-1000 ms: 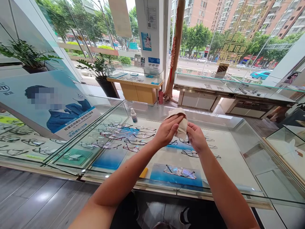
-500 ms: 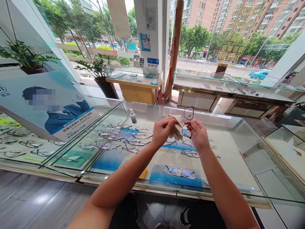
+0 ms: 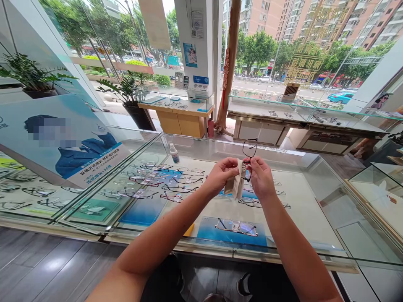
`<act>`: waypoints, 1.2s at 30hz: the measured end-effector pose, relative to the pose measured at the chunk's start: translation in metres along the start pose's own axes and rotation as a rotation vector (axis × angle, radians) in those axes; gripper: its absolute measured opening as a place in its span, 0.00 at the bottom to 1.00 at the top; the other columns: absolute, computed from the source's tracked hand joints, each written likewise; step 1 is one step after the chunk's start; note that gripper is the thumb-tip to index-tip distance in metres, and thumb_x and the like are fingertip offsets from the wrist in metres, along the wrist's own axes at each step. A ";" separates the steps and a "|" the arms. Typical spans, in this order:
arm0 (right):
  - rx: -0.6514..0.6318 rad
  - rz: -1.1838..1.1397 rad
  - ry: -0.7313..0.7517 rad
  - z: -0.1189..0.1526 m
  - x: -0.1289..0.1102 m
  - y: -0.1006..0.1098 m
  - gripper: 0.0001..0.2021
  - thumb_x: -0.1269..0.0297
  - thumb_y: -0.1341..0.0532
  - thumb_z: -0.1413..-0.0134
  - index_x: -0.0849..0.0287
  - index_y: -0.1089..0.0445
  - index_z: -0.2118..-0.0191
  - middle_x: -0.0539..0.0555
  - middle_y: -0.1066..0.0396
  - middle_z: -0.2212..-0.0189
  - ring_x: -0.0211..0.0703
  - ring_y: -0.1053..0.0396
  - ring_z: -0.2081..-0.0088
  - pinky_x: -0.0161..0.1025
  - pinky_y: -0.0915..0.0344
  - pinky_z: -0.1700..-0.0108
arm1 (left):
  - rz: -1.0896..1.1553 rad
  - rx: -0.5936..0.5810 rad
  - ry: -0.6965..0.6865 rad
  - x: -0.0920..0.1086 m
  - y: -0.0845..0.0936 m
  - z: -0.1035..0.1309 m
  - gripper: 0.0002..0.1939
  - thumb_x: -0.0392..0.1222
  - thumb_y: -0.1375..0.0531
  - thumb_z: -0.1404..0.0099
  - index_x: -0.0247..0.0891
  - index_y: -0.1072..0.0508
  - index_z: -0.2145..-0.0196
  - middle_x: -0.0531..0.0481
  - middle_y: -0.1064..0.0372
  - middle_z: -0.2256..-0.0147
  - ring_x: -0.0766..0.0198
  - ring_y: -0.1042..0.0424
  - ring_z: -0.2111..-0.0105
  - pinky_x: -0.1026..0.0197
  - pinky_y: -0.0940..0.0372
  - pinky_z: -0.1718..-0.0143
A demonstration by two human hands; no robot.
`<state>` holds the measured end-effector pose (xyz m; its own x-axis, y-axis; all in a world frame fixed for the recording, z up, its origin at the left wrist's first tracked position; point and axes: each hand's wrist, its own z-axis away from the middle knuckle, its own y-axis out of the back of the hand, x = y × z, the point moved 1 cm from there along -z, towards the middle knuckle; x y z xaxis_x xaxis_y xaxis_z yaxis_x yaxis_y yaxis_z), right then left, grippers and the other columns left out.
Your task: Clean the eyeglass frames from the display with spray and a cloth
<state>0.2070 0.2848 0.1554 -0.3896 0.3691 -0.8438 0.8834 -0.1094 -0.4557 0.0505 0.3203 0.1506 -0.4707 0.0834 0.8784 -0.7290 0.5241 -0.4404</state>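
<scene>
Over the glass display case, my right hand (image 3: 262, 174) is closed on a pair of dark-framed glasses (image 3: 249, 147), held on end with one lens up and the other beside the fingers. My left hand (image 3: 223, 173) pinches a beige cloth (image 3: 235, 186). The cloth's upper edge is at the lower half of the glasses, and its folds hang down below the fingers. Part of the lower lens is hidden behind the cloth and the right fingers.
Several glasses (image 3: 141, 193) lie in the glass case (image 3: 310, 201) below my hands. A white spray bottle (image 3: 174, 154) stands on its top, left of my hands. Gold-rimmed glasses (image 3: 236, 226) rest on a blue card near the front. A poster board (image 3: 91, 167) leans at left.
My left hand has brought the cloth right, against the glasses, and the cloth now hangs lower. The right hand still holds the glasses in nearly the same place.
</scene>
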 end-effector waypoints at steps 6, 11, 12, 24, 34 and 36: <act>-0.036 -0.114 -0.104 0.006 0.000 -0.006 0.17 0.47 0.20 0.51 0.51 0.22 0.66 0.50 0.20 0.60 0.41 0.27 0.65 0.39 0.28 0.63 | -0.024 -0.091 0.058 -0.008 -0.003 0.002 0.27 0.56 0.20 0.44 0.36 0.17 0.54 0.47 0.20 0.61 0.63 0.24 0.62 0.62 0.32 0.57; -0.018 -0.126 -0.112 0.008 0.001 -0.008 0.18 0.48 0.18 0.54 0.51 0.21 0.66 0.48 0.19 0.61 0.38 0.26 0.66 0.35 0.27 0.64 | -0.133 -0.109 0.042 -0.012 -0.003 0.004 0.29 0.65 0.26 0.38 0.36 0.17 0.53 0.47 0.20 0.62 0.61 0.26 0.61 0.63 0.35 0.59; -0.014 -0.113 -0.110 0.008 0.002 -0.008 0.18 0.48 0.18 0.54 0.51 0.20 0.66 0.49 0.18 0.60 0.38 0.26 0.65 0.34 0.27 0.63 | -0.128 -0.112 0.038 -0.012 -0.004 0.004 0.29 0.65 0.27 0.38 0.36 0.17 0.53 0.47 0.21 0.62 0.63 0.26 0.63 0.63 0.35 0.60; -0.049 -0.042 -0.101 0.013 0.010 -0.013 0.18 0.48 0.20 0.51 0.52 0.20 0.61 0.51 0.18 0.59 0.43 0.25 0.63 0.40 0.28 0.59 | -0.034 -0.027 -0.015 -0.014 -0.003 0.001 0.30 0.61 0.22 0.44 0.36 0.19 0.55 0.50 0.21 0.65 0.66 0.27 0.67 0.63 0.34 0.62; -0.045 -0.057 -0.101 0.011 0.013 -0.014 0.18 0.49 0.19 0.53 0.52 0.19 0.62 0.51 0.17 0.59 0.43 0.23 0.61 0.40 0.27 0.57 | -0.291 0.043 -0.166 -0.013 0.005 -0.004 0.34 0.75 0.36 0.34 0.35 0.20 0.59 0.45 0.21 0.62 0.57 0.26 0.61 0.58 0.33 0.57; -0.006 -0.065 -0.097 0.008 0.009 -0.010 0.17 0.49 0.20 0.52 0.53 0.19 0.63 0.52 0.16 0.57 0.43 0.23 0.61 0.39 0.26 0.59 | -0.289 -0.046 -0.132 -0.011 0.005 -0.004 0.31 0.70 0.32 0.34 0.36 0.23 0.59 0.48 0.24 0.64 0.60 0.27 0.63 0.60 0.34 0.59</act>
<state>0.1923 0.2819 0.1496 -0.4691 0.2837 -0.8363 0.8569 -0.0829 -0.5088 0.0540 0.3258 0.1396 -0.3100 -0.1832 0.9329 -0.8199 0.5482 -0.1648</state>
